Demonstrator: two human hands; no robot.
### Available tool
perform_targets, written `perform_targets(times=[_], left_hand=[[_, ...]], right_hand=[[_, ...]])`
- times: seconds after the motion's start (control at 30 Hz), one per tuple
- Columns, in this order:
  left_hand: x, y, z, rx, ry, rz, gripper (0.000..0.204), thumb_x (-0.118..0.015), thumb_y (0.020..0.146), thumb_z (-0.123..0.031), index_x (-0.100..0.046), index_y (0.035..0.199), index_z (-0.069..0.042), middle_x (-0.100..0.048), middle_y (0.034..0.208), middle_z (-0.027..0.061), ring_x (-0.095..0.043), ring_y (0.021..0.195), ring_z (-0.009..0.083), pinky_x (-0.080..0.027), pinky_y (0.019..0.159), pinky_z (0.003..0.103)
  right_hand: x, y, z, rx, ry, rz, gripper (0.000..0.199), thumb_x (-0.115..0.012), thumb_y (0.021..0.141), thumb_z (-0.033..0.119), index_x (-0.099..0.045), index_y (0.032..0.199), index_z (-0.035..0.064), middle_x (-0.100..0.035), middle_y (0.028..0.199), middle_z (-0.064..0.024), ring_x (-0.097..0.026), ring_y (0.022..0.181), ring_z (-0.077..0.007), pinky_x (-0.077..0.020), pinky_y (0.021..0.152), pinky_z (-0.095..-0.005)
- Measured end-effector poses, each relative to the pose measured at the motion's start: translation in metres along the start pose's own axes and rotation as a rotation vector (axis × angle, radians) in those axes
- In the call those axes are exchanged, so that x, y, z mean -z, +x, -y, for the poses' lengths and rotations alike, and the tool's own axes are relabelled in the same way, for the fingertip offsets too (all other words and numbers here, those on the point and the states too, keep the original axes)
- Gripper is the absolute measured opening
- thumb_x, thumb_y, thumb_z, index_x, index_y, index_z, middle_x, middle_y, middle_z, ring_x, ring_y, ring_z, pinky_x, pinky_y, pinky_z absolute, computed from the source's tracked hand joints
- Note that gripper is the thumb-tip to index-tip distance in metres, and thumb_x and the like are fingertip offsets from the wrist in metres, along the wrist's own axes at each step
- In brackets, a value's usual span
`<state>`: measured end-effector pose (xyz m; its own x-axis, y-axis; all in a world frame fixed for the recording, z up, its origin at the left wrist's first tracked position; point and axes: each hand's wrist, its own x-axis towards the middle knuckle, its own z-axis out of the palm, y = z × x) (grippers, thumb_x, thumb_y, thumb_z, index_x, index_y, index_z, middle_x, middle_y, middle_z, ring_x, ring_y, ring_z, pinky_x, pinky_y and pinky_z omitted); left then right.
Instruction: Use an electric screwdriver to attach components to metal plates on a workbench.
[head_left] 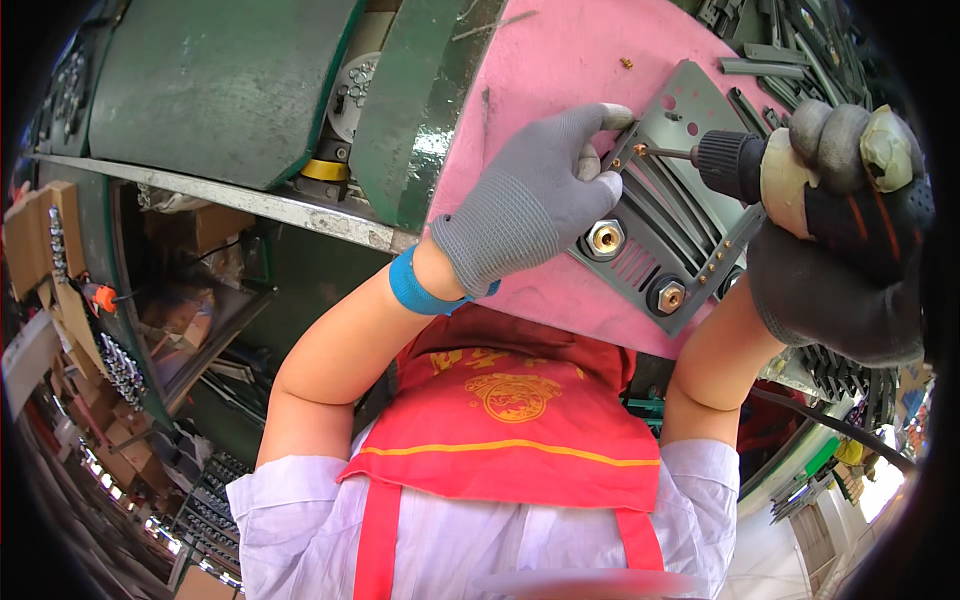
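On the pink tabletop (pixel 520 100) lies a grey metal frame (pixel 690 110) with slats, round holes and slots. Two hex nuts with brass centres, a left one (pixel 605 239) and a right one (pixel 668 294), sit at its near end. My left hand (pixel 545 185), in a grey glove, grips the frame's left edge with thumb and fingertips. My right hand (pixel 850 230), in a dark glove with wrapped fingertips, is closed round a power screwdriver (pixel 728 165). Its bit meets a small brass screw (pixel 641 150) at the left edge. More brass screws (pixel 712 266) line the right edge.
A loose brass screw (pixel 627 63) lies beyond the frame. Dark metal strips (pixel 790 60) are heaped at the far right. Left of the pink top stands a green machine (pixel 220 90) with a pale metal ledge (pixel 270 208). Cardboard boxes (pixel 90 390) stand at the lower left.
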<state>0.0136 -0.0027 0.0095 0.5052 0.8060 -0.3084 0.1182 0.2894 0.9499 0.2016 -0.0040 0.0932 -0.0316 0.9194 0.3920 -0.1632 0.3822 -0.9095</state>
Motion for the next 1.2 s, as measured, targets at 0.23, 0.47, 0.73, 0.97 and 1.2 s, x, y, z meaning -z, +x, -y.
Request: perform_targets(times=[0.23,0.47,0.73,0.97,1.2], left_hand=[[0.005,0.003,-0.005,0.063,0.006,0.076,0.046,-0.06,0.088,-0.009,-0.053,0.133,-0.001,-0.034,0.068,-0.0074,-0.036,0.062,0.0021,-0.036,0.057,0.019],[0.009,0.007,-0.009,0.081,-0.021,0.111,0.044,-0.06,0.087,-0.01,-0.054,0.129,0.0,-0.035,0.068,-0.0073,-0.037,0.062,0.0019,-0.036,0.057,0.02],[0.007,0.009,-0.002,0.026,0.172,0.055,0.037,-0.061,0.085,-0.011,-0.058,0.119,0.003,-0.039,0.066,-0.0063,-0.039,0.062,0.002,-0.037,0.056,0.02],[-0.006,-0.004,0.0,0.012,0.154,-0.108,0.033,-0.062,0.084,-0.011,-0.061,0.113,0.005,-0.04,0.067,-0.0057,-0.039,0.062,0.0028,-0.037,0.056,0.021],[-0.008,0.008,-0.002,0.025,0.062,-0.069,0.031,-0.062,0.084,-0.011,-0.062,0.11,0.006,-0.037,0.065,-0.0057,-0.038,0.061,0.0038,-0.037,0.055,0.022]], right_hand=[[0.012,0.003,-0.017,0.048,0.0,0.044,0.041,-0.048,0.086,0.041,-0.05,0.088,-0.0003,-0.038,0.07,-0.0058,-0.033,0.063,-0.0162,-0.0292,0.062,-0.0326],[0.051,-0.002,-0.018,0.109,-0.005,0.102,0.04,-0.045,0.089,0.036,-0.052,0.089,-0.0027,-0.042,0.072,-0.0082,-0.037,0.063,-0.0175,-0.0326,0.063,-0.0336],[0.023,0.006,-0.017,0.191,-0.029,0.18,0.038,-0.041,0.092,0.031,-0.053,0.092,-0.0055,-0.046,0.075,-0.011,-0.041,0.064,-0.019,-0.0365,0.065,-0.0346],[0.004,0.009,-0.031,0.248,-0.047,0.245,0.038,-0.038,0.095,0.026,-0.054,0.093,-0.008,-0.049,0.077,-0.0134,-0.045,0.064,-0.0203,-0.0399,0.066,-0.0356],[-0.014,0.023,-0.022,-0.045,0.003,0.111,0.031,-0.039,0.099,0.025,-0.05,0.093,-0.004,-0.048,0.076,-0.0108,-0.046,0.062,-0.0173,-0.0365,0.051,-0.0284]])
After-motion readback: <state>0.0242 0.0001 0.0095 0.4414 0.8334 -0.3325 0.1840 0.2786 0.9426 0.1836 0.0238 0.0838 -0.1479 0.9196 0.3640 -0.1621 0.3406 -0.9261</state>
